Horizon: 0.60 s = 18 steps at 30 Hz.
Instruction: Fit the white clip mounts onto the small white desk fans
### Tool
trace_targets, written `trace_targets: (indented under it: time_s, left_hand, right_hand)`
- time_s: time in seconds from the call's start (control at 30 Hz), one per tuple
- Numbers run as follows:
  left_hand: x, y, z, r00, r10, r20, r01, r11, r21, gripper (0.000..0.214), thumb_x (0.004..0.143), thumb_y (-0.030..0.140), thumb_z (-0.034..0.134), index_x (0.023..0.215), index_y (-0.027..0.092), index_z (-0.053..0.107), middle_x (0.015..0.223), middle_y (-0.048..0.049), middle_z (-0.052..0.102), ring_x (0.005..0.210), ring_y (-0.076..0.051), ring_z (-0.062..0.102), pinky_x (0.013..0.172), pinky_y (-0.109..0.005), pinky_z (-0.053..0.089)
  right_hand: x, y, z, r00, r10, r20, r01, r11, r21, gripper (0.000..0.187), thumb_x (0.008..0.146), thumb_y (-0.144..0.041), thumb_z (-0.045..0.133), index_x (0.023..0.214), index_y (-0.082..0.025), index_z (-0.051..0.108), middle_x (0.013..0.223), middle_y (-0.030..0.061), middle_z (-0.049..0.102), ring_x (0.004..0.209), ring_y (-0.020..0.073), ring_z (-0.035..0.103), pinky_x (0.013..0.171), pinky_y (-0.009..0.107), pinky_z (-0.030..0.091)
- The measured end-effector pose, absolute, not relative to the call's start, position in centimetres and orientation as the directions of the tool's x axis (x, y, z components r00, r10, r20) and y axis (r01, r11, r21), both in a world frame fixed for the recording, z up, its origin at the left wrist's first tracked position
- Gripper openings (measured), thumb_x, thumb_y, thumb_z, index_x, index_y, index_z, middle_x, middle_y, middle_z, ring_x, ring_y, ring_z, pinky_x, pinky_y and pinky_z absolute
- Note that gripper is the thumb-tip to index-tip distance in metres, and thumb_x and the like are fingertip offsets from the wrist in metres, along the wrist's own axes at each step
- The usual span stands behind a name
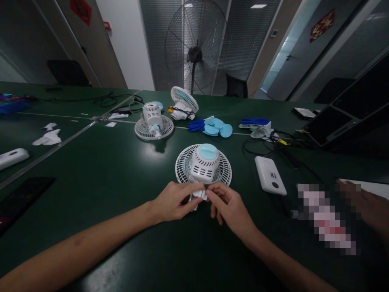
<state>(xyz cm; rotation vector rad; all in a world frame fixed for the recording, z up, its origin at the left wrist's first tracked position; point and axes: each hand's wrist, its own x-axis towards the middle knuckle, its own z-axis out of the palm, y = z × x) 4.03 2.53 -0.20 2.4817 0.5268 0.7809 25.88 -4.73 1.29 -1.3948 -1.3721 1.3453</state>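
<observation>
Stretches in from the bottom edge with two bare forearms (100, 241), right up front here! Pinches a white piece (199, 194) between thumb and forefinger of the left hand (178, 200), a closed grip on that side. Touches the right end of it with bent fingers of the right hand (227, 202); cannot tell whether pinching or only resting there. Just beyond the fingers, the fan (205, 168), set grille down on the green table (142, 251), with a light blue knob (208, 151) on top. Over to the right, a white device (270, 175), flat on the table. Farther back now, light blue blades (217, 128) against a blue glove (197, 125); left of those, a second fan (152, 115), also grille down. Behind, a third fan (184, 99), tilted. And at the right edge, another person's hand (369, 202)!
</observation>
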Motion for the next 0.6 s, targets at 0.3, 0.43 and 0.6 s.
trace_targets:
  time_s: [0.3,0.43,0.6]
  left_hand:
    - [4.0,2.5,0.1,0.772,0.487,0.409,0.2,-0.796,0.571,0.03,0.107,0.033,0.05,0.132,0.018,0.057,0.093,-0.0034,0.071,0.066,-0.011,0.064,0.061,-0.021,0.052]
    - [4.1,2.5,0.0,0.77,0.484,0.417,0.203,-0.804,0.559,0.032,0.107,0.034,0.049,0.133,0.019,0.057,0.093,-0.0036,0.071,0.065,-0.011,0.063,0.059,-0.021,0.052]
    - [4.0,2.5,0.2,0.771,0.492,0.404,0.209,-0.795,0.57,0.029,0.107,0.034,0.049,0.131,0.018,0.057,0.092,-0.0033,0.071,0.067,-0.011,0.064,0.06,-0.021,0.051]
  right_hand:
    - [26.8,-4.6,0.5,-0.167,0.977,0.133,0.45,0.195,-0.871,0.028,0.099,-0.046,0.061,0.091,-0.021,0.069,0.075,0.0011,0.067,0.06,0.0126,0.059,0.058,0.027,0.043]
    - [25.5,-4.4,1.2,-0.248,0.898,-0.364,-0.012,-0.378,-0.926,0.041,0.099,-0.058,0.053,0.086,-0.02,0.06,0.071,-0.0022,0.06,0.044,0.0075,0.047,0.038,0.021,0.026]
    - [26.3,-4.9,0.8,-0.116,0.993,0.007,0.282,0.039,-0.959,0.027,0.097,-0.048,0.064,0.105,-0.022,0.066,0.085,0.0015,0.068,0.057,0.0111,0.059,0.05,0.024,0.044]
